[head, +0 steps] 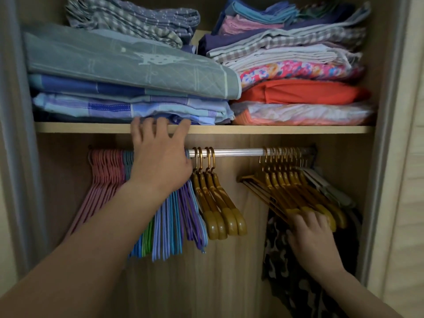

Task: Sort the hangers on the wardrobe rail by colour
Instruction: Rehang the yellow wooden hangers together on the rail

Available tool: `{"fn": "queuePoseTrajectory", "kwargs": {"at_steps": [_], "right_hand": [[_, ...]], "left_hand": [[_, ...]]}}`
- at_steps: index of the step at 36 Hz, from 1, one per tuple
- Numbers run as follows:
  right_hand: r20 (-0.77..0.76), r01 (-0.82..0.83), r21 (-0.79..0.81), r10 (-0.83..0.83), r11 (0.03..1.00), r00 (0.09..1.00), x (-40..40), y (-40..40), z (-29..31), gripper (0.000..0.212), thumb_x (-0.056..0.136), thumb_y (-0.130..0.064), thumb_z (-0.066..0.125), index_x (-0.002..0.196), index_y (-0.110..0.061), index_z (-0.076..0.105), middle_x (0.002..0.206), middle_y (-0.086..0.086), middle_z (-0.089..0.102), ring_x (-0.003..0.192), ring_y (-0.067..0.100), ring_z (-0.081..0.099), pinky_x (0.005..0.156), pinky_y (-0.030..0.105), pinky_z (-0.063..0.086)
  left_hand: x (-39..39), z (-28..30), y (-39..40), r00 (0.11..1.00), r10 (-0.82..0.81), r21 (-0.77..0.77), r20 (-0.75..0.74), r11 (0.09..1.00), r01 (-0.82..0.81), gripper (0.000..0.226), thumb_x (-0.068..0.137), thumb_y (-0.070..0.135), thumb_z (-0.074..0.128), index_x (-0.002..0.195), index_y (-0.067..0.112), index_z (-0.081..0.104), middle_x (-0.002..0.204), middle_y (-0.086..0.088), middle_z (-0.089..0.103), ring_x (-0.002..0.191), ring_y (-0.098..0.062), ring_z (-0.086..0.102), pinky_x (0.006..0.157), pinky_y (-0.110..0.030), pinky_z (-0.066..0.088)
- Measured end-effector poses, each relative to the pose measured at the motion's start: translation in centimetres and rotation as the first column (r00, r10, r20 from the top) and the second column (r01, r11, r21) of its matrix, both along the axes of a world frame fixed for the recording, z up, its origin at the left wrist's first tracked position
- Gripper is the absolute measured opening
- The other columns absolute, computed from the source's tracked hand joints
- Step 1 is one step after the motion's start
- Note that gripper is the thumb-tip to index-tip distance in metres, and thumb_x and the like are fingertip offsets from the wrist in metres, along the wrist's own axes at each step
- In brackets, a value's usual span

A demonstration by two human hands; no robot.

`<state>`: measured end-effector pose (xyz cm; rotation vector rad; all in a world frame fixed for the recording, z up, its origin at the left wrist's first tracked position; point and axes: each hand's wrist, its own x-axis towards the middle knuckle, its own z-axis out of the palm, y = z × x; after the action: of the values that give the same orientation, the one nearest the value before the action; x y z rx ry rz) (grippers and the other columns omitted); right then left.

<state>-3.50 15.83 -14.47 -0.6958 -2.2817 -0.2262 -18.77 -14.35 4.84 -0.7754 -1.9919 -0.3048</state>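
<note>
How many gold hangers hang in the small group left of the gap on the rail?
4, side by side on the rail, just right of the left hand: hangers.

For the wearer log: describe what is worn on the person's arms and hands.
Nothing is worn in view. Left hand and right hand are bare, without gloves, rings or watch. Both forearms are uncovered to the picture's edge; no sleeve shows.

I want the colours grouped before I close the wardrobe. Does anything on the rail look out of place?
Yes. The gold hangers are split: four gold hangers hang beside the purple hangers, apart from the main gold bunch further right, with bare rail between them. The right hand touches that bunch's lower ends.
</note>
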Motion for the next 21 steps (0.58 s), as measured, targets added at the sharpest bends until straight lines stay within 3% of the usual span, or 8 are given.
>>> {"fn": "queuePoseTrajectory", "kwargs": {"at_steps": [3, 7, 15, 21], "right_hand": [[0.112, 0.038, 0.086, -0.048, 0.996, 0.993, 0.0, 1.2, -0.4, 0.08, 0.081, -0.044, 0.077, 0.149, -0.019, 0.044, 0.15, 0.012, 0.043, 0.143, 0.038, 0.032, 0.118, 0.054, 0.028], [0.172, 0.054, 0.19, -0.087, 0.98, 0.981, -1.2, 2.4, -0.5, 0.093, 0.076, -0.045, 0.082, 0.154, -0.015, 0.04, 0.153, 0.018, 0.042, 0.146, 0.042, 0.029, 0.118, 0.056, 0.024], [0.214, 0.097, 0.182, -0.136, 0.979, 0.967, -1.4, 3.8, -0.2, 0.089, 0.085, -0.031, 0.074, 0.159, -0.014, 0.027, 0.155, 0.018, 0.039, 0.148, 0.04, 0.023, 0.12, 0.054, 0.027], [0.099, -0.049, 0.086, 0.04, 0.995, 0.994, -1.0, 2.3, 0.3, 0.078, 0.091, -0.019, 0.068, 0.158, -0.018, 0.028, 0.148, 0.011, 0.046, 0.138, 0.033, 0.038, 0.115, 0.05, 0.039]], "left_hand": [[0.8, -0.1, 1.0, 1.0, 0.021, 0.025, 0.022, 0.999, -0.021, 0.08, 0.089, 0.045, 0.061, 0.157, 0.031, 0.023, 0.15, -0.02, 0.037, 0.146, -0.045, 0.024, 0.123, -0.068, 0.001], [0.0, -0.5, 0.2, 1.0, -0.003, 0.012, -0.021, 1.0, 0.003, 0.082, 0.089, 0.038, 0.064, 0.159, 0.031, 0.021, 0.151, -0.018, 0.039, 0.147, -0.042, 0.026, 0.123, -0.067, 0.004], [-0.2, -0.5, -0.2, 0.999, -0.043, 0.003, -0.01, 0.999, 0.043, 0.084, 0.088, 0.038, 0.065, 0.158, 0.032, 0.02, 0.152, -0.015, 0.037, 0.148, -0.04, 0.023, 0.124, -0.063, -0.001], [-0.4, -0.6, -0.2, 0.999, -0.047, 0.008, -0.017, 0.999, 0.047, 0.085, 0.089, 0.04, 0.064, 0.159, 0.033, 0.018, 0.153, -0.014, 0.035, 0.149, -0.038, 0.021, 0.125, -0.062, -0.002]]}}
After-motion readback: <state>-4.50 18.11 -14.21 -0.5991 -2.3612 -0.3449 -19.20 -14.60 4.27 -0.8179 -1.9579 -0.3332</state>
